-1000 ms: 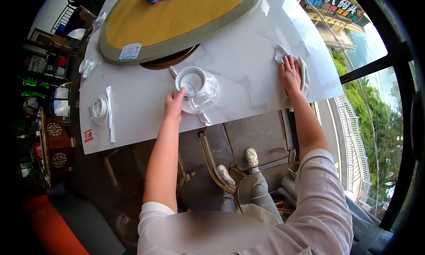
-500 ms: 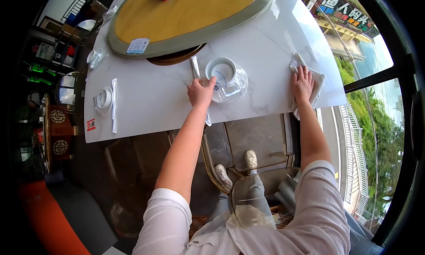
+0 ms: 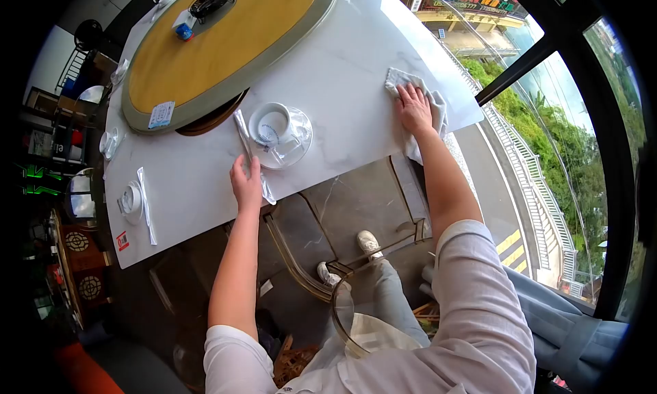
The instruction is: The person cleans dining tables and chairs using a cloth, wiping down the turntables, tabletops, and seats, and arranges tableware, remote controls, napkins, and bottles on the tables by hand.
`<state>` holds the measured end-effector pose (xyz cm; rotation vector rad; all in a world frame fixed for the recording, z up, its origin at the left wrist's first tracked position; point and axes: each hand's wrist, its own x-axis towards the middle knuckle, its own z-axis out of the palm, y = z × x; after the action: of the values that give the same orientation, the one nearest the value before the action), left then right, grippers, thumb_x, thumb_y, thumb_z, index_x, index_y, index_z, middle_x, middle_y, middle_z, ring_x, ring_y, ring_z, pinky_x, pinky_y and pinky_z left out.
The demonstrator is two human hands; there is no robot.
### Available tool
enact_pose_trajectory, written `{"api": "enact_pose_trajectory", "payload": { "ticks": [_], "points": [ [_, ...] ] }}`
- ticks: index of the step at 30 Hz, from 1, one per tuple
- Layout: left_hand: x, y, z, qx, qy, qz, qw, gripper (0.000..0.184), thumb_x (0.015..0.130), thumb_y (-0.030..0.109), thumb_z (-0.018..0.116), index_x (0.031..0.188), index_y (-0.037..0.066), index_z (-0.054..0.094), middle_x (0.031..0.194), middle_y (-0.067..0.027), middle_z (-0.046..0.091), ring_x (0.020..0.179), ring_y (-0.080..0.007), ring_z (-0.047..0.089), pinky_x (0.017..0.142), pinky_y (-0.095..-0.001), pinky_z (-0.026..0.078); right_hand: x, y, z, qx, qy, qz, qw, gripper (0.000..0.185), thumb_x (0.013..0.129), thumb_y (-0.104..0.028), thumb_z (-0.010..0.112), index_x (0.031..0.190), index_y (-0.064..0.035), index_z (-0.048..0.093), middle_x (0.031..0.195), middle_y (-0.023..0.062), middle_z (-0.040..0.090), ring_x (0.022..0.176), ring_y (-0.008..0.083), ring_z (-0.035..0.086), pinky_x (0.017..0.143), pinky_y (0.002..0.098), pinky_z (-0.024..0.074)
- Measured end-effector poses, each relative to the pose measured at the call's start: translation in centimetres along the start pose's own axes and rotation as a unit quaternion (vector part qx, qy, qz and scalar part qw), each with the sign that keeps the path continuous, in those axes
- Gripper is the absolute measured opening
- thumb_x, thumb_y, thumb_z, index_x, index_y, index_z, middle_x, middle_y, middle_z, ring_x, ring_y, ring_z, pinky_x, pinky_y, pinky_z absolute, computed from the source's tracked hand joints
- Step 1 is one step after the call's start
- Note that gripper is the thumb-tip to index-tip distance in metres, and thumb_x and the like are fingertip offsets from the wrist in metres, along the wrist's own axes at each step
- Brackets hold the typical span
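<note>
My left hand (image 3: 246, 181) is at the long wrapped chopstick packet (image 3: 243, 135), its thumb and fingers closed around the packet's lower part. Just right of the packet, a white bowl (image 3: 269, 124) and a clear glass sit on a plate (image 3: 305, 146). My right hand (image 3: 415, 108) lies flat on a white cloth (image 3: 438, 111) near the right edge of the marble table (image 3: 349, 86), fingers spread slightly.
A yellow turntable (image 3: 226, 45) with a grey rim carries a card (image 3: 161, 115) and a blue box (image 3: 183, 31). Another place setting (image 3: 131, 202) stands at the left. A transparent-backed chair (image 3: 342, 209) is below the table edge; windows are at the right.
My left hand has moved from beside the bowl to the chopstick packet, which now lies closer along the bowl and plate. The view has turned; my right hand stays on the cloth.
</note>
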<state>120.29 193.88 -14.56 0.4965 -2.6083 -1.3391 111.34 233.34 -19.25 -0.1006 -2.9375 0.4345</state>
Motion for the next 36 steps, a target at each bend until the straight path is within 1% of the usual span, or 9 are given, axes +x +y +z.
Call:
{"api": "enact_pose_trajectory", "payload": {
  "ticks": [2,9,13,21,23,24,27,31,36],
  "points": [
    [-4.1,0.1,-1.6,0.005,-0.031,0.009,0.999,0.045,0.089,0.032,0.055,0.120,0.000,0.047,0.123,-0.0137,0.045,0.106,-0.0227,0.049,0.088,-0.0337,0.042,-0.8,0.5,-1.2,0.000,0.000,0.060,0.998,0.051,0.090,-0.040,0.040,0.136,-0.0171,0.037,0.144,0.0104,0.028,0.135,0.0280,0.021,0.110,0.0408,0.0155],
    [-22.0,5.2,-5.8,0.119,-0.187,0.088,0.971,0.028,0.082,0.019,0.062,0.106,0.004,0.056,0.116,-0.0117,0.050,0.108,-0.0276,0.049,0.090,-0.0360,0.040,-1.0,4.4,-0.9,0.004,-0.043,-0.102,0.994,0.048,0.091,-0.037,0.037,0.135,-0.0176,0.037,0.144,0.0071,0.030,0.134,0.0251,0.023,0.110,0.0425,0.0158],
    [-33.8,9.3,-7.3,0.214,-0.196,-0.086,0.953,0.032,0.078,0.024,0.066,0.102,0.004,0.058,0.114,-0.0136,0.051,0.109,-0.0302,0.047,0.092,-0.0390,0.038,1.6,14.5,-3.8,-0.053,-0.016,0.116,0.992,0.050,0.092,-0.043,0.031,0.139,-0.0240,0.032,0.147,0.0052,0.025,0.136,0.0271,0.018,0.110,0.0450,0.0105],
    [-44.0,9.3,-6.1,0.187,-0.076,-0.190,0.961,0.039,0.085,0.025,0.060,0.116,0.004,0.051,0.115,-0.0142,0.048,0.106,-0.0292,0.048,0.088,-0.0392,0.040,-0.3,15.9,-3.8,-0.044,-0.001,0.200,0.979,0.054,0.092,-0.044,0.030,0.140,-0.0214,0.029,0.147,0.0141,0.021,0.136,0.0328,0.018,0.109,0.0449,0.0104],
    [-43.9,10.2,-3.6,-0.104,0.047,-0.351,0.930,0.042,0.089,0.020,0.055,0.126,0.005,0.042,0.112,-0.0110,0.048,0.099,-0.0224,0.053,0.079,-0.0341,0.044,-0.9,14.9,-3.8,-0.065,-0.004,0.168,0.984,0.055,0.092,-0.044,0.030,0.141,-0.0192,0.029,0.147,0.0139,0.021,0.136,0.0330,0.017,0.109,0.0458,0.0092],
    [-43.8,11.4,-2.8,-0.126,0.053,-0.392,0.910,0.044,0.092,0.012,0.048,0.134,0.007,0.034,0.124,-0.0079,0.046,0.099,-0.0169,0.051,0.081,-0.0308,0.045,-1.6,14.2,-3.6,-0.058,-0.014,0.137,0.989,0.055,0.092,-0.044,0.030,0.140,-0.0175,0.029,0.147,0.0142,0.021,0.136,0.0332,0.016,0.110,0.0465,0.0076],
    [-43.9,10.8,-0.9,-0.173,0.162,-0.407,0.882,0.043,0.093,0.011,0.045,0.134,0.008,0.035,0.122,-0.0082,0.047,0.095,-0.0160,0.054,0.073,-0.0273,0.049,-2.4,10.6,-2.4,-0.022,-0.011,0.017,1.000,0.055,0.092,-0.044,0.032,0.139,-0.0160,0.031,0.146,0.0128,0.023,0.137,0.0307,0.015,0.110,0.0449,0.0089],
    [-43.8,10.4,-0.8,-0.181,0.167,-0.425,0.871,0.042,0.093,0.010,0.043,0.134,0.009,0.035,0.122,-0.0073,0.048,0.090,-0.0147,0.056,0.066,-0.0258,0.050,-0.8,4.7,-0.5,0.006,-0.031,-0.150,0.988,0.054,0.090,-0.041,0.035,0.137,-0.0149,0.035,0.146,0.0111,0.025,0.136,0.0298,0.017,0.110,0.0453,0.0101],
    [-44.0,10.8,-1.0,-0.124,0.166,-0.416,0.885,0.039,0.094,0.012,0.043,0.133,0.010,0.039,0.091,-0.0055,0.059,0.070,-0.0120,0.057,0.059,-0.0263,0.046,2.8,-5.3,2.1,0.078,-0.103,-0.375,0.918,0.046,0.089,-0.029,0.041,0.134,-0.0173,0.040,0.144,0.0044,0.030,0.135,0.0253,0.021,0.111,0.0427,0.0141]
  ]
}}
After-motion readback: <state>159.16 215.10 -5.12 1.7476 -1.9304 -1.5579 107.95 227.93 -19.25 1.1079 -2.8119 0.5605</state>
